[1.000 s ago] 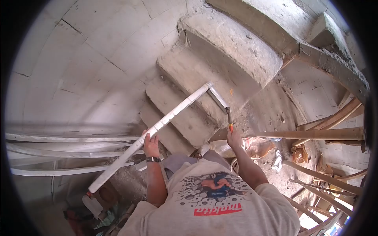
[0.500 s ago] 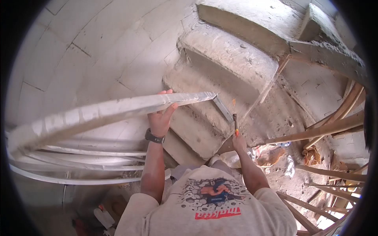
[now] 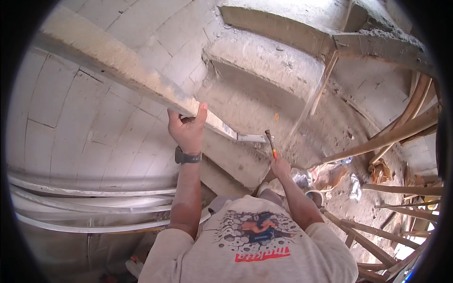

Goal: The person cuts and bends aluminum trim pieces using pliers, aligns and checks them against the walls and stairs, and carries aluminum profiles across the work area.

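Observation:
My left hand is closed around a long, pale, dusty bar. The bar slants from the upper left down toward the steps. At its lower end a short flat strip sticks out sideways at an angle. In my right hand is a hammer with an orange-red grip, its head up near the tip of that strip; whether they touch I cannot tell. Behind them are rough concrete steps.
Several pale long bars lie along the block wall on the left. On the right, wooden poles lean across the space. Crumpled bags and a bucket are on the dusty floor.
The bar's far end has swung upward at the left, so it now slants down to the right. Its short strip has turned nearly level. The hammer is slightly higher and tilted left.

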Available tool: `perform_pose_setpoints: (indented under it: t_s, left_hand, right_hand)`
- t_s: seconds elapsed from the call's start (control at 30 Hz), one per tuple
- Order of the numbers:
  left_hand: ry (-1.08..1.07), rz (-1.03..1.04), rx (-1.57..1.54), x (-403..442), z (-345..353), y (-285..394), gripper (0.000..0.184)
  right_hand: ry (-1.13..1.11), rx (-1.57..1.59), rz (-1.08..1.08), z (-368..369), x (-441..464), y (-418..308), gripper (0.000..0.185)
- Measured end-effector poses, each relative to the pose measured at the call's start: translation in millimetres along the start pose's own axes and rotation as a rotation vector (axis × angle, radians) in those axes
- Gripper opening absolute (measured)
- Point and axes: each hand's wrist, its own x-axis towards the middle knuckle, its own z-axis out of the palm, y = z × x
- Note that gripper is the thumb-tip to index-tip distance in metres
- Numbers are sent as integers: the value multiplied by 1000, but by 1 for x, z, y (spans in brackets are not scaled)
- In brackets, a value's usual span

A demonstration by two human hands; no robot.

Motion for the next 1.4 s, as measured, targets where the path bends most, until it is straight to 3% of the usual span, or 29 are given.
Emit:
perform_pose_setpoints:
  t_s: [0.37,0.47,0.63,0.8,1.07,1.4]
  left_hand:
    - [96,131,184,-8,19,-14,48]
    - [30,41,208,-6,16,-24,43]
    - [-18,32,38,-2,32,-26,28]
    - [-97,-85,-164,3,63,-16,20]
    - [-178,-142,-174,9,93,0,21]
    - [-301,-278,-408,-7,79,-39,25]
  right_hand:
    - [11,-70,57,-1,-6,6,37]
    - [25,-30,49,-9,-2,1,39]
    - [75,51,52,-33,17,-22,41]
    - [-97,-25,101,-23,39,-15,45]
    - [-153,21,191,-21,47,-16,40]
    - [-161,120,191,-34,47,-20,43]
